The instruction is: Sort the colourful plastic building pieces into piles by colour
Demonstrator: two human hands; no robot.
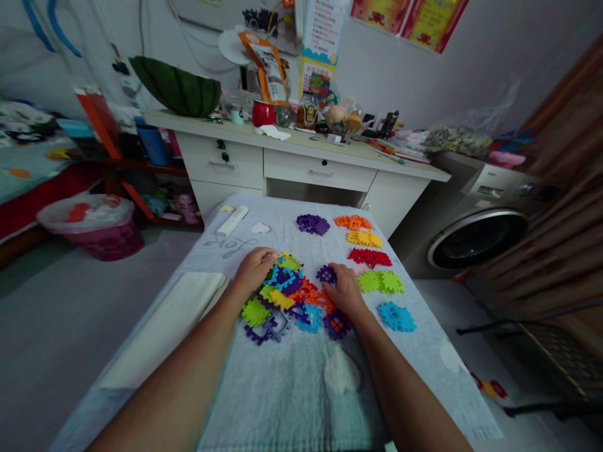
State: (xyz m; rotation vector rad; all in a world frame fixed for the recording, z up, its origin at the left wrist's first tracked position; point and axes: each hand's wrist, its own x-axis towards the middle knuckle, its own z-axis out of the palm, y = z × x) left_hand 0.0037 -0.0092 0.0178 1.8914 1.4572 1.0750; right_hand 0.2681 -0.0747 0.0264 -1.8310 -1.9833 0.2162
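Observation:
A heap of mixed plastic interlocking tiles (281, 299) in purple, green, blue, yellow and orange lies between my hands on the cloth-covered table (292, 389). My left hand (254, 269) rests at the heap's upper left edge, fingers loosely bent and apart against the tiles. At the heap's upper right, my right hand (346, 287) has its fingers closed on a purple windowed tile (326, 274). Single-colour groups lie beyond and to the right: purple tiles (313, 224), orange tiles (353, 222), yellow tiles (364, 239), red tiles (370, 257), green tiles (381, 282) and blue tiles (396, 316).
A white oblong object (232, 221) lies at the table's far left, and a folded pale cloth (164, 329) along the left edge. Behind stands a white desk (226, 164) bearing a cut watermelon (176, 88) and jars. A washing machine (471, 207) is at right.

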